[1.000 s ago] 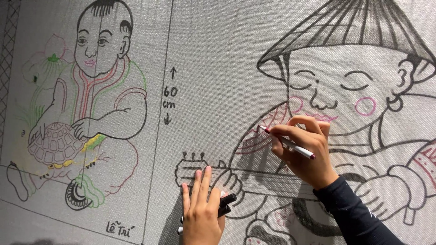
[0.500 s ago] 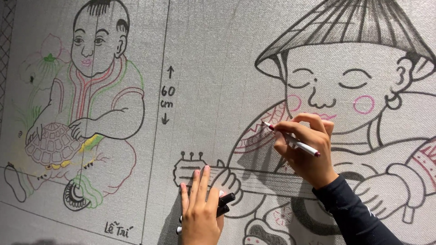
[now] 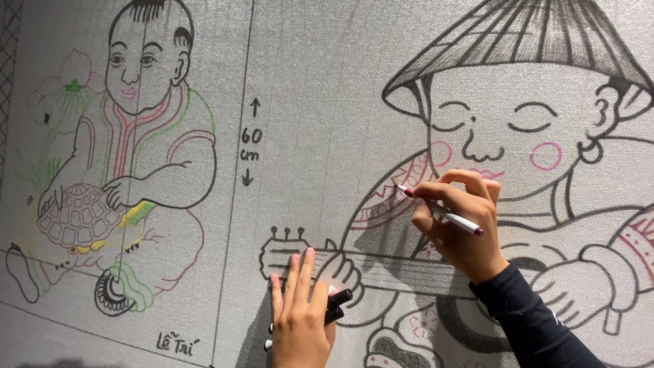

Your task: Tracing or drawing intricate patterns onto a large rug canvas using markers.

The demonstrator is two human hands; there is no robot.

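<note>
My right hand (image 3: 460, 225) grips a white marker (image 3: 439, 210) with a dark red tip and cap. Its tip touches the shoulder pattern of a large drawn figure in a conical hat (image 3: 518, 136) on the pale woven fabric (image 3: 313, 123). My left hand (image 3: 300, 313) lies flat against the fabric below, fingers pointing up, beside the drawn instrument neck (image 3: 300, 255). It pins two black-capped markers (image 3: 337, 307) under the thumb side. A dark sleeve (image 3: 531, 320) covers my right forearm.
To the left, a second drawing shows a seated child with a turtle (image 3: 129, 157), partly coloured in red, green and yellow. A vertical line with an arrowed size note (image 3: 251, 143) separates the two drawings. Handwriting sits at the bottom (image 3: 178, 344).
My right hand has shifted the marker tip slightly along the shoulder pattern. My left hand stays flat in the same spot on the fabric.
</note>
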